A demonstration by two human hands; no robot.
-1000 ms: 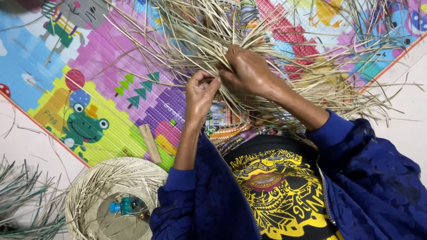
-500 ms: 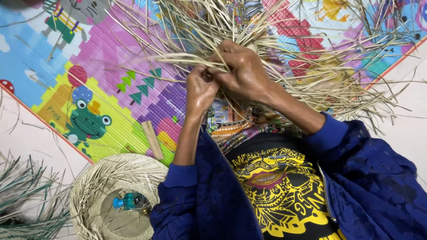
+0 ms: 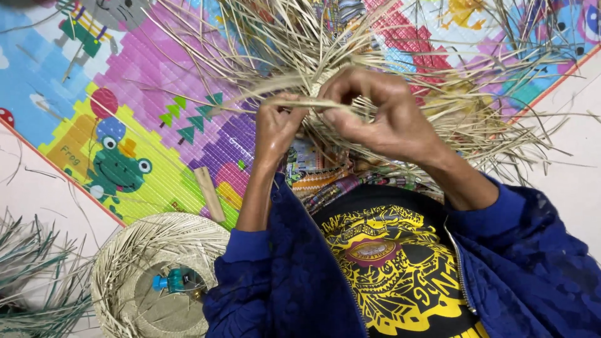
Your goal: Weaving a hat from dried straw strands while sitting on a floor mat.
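The head view looks down past a blue jacket point(image 3: 300, 281) open over a black shirt with a yellow print point(image 3: 388, 263). At the lower left a finished woven straw hat point(image 3: 125, 269) lies upturned on the pale floor, with a small teal object point(image 3: 175, 280) inside it, and loose green strips point(image 3: 31, 281) lie beside it. A short flat wooden stick point(image 3: 208, 193) rests on the colourful play mat point(image 3: 125, 125) just above the hat. Higher up, the left hand point(image 3: 275, 128) has its fingers curled narrow, pinching a pale straw strip point(image 3: 294, 103) that runs across to the right hand point(image 3: 382, 112), whose thumb and fingers close on the same strip. Both hands sit at the near edge of the unfinished straw weave point(image 3: 325, 44), which lies over the person's lap and the mat, its loose ends fanning outward toward the far side.
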